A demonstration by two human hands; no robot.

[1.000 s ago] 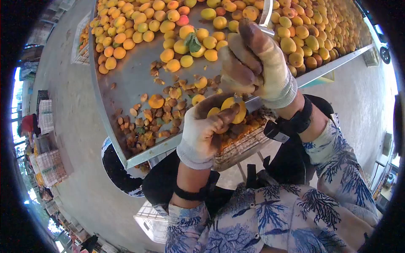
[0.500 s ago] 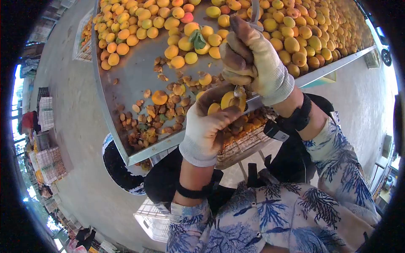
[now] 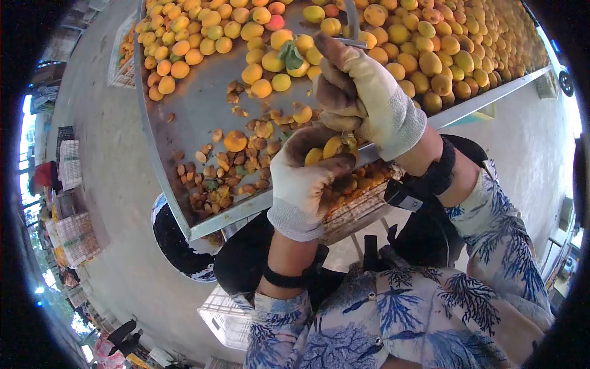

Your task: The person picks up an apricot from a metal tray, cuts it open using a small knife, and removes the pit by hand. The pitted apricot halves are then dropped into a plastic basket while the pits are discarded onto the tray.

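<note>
My left hand [image 3: 305,178], in a stained white glove, is closed around yellow-orange apricots [image 3: 333,147] over the tray's front edge. Directly above it, my right hand [image 3: 362,92], also gloved, makes a fist around a metal tool [image 3: 352,21] whose bent grey end sticks out at the top. The tool's lower end is mostly hidden between the fist and the apricot. Just beyond my left hand, apricot pits [image 3: 230,169] and torn scraps are scattered on the metal tray [image 3: 206,101].
Whole apricots [image 3: 442,49] are heaped at the back and right of the tray. Below its front edge stands a crate of apricot pieces [image 3: 362,184]. A round tub [image 3: 175,246] and a white plastic crate [image 3: 224,320] are on the floor at left.
My right fist and the tool have shifted left and slightly down, closer to my left hand. The metal tip seen in the apricot earlier is now mostly hidden.
</note>
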